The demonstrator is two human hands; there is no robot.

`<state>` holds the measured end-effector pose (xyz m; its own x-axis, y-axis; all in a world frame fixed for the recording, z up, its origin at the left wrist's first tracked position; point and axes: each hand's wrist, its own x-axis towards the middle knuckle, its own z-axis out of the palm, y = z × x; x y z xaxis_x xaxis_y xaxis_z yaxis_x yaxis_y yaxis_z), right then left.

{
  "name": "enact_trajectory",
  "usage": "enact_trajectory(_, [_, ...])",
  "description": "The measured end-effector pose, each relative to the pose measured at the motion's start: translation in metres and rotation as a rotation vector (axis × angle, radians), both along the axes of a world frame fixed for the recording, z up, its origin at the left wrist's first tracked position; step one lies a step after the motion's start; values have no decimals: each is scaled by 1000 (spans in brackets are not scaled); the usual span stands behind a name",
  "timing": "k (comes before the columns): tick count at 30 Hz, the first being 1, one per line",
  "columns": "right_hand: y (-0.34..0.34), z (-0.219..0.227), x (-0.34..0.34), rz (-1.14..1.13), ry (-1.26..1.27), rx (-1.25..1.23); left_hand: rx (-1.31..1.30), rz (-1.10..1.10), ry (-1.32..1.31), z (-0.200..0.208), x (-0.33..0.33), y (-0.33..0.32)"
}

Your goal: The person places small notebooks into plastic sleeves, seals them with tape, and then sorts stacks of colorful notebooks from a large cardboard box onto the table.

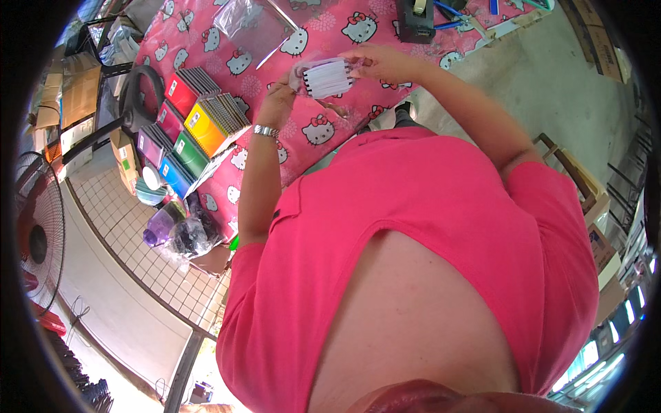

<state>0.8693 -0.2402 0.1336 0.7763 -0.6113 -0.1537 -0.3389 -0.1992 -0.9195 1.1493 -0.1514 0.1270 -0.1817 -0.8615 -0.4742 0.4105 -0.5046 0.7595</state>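
Between my two hands is a small white pack with black coil-like edges on both sides, a bundle of small spiral notebooks (328,78) by its look, in clear plastic wrapping. My left hand (277,100), with a metal watch on its wrist, is closed on the wrapping at the left side. At the right end, the fingers of my right hand (379,64) pinch the plastic. Both hands are over a table covered with a pink cat-print cloth (318,131). Some fingertips are hidden by the wrapping.
Stacks of spiral notebooks in red (184,93), yellow (210,124), green (191,155) and blue (175,173) stand at the left. Clear plastic sleeves (253,27) lie at the far side, near a black tape dispenser (416,26). A fan (39,234) stands far left.
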Motion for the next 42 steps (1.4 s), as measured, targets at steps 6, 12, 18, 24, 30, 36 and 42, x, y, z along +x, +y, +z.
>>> enact_trajectory(6, [-7, -11, 18, -10, -46, 192, 56, -131, -38, -14, -6, -19])
enact_trajectory(12, [-6, -14, 33, -205, -62, -89, -129, -213, -168, -7, -15, -36])
enact_trajectory(18, [-3, -23, 30, -195, -80, 119, -120, -248, -450, -6, -12, -37])
enact_trajectory(24, [-1, -16, 41, -225, -190, -256, -565, -256, -1067, 21, -36, -38])
enact_trajectory(30, [18, 3, 28, -117, -177, -385, -687, -457, -875, 33, -17, -21])
enact_trajectory(36, [39, 21, 25, -62, -30, -777, -924, -514, -1058, 40, -22, -5])
enact_trajectory(42, [49, 2, 41, -306, 36, -614, -726, -376, -1243, 16, -23, -10])
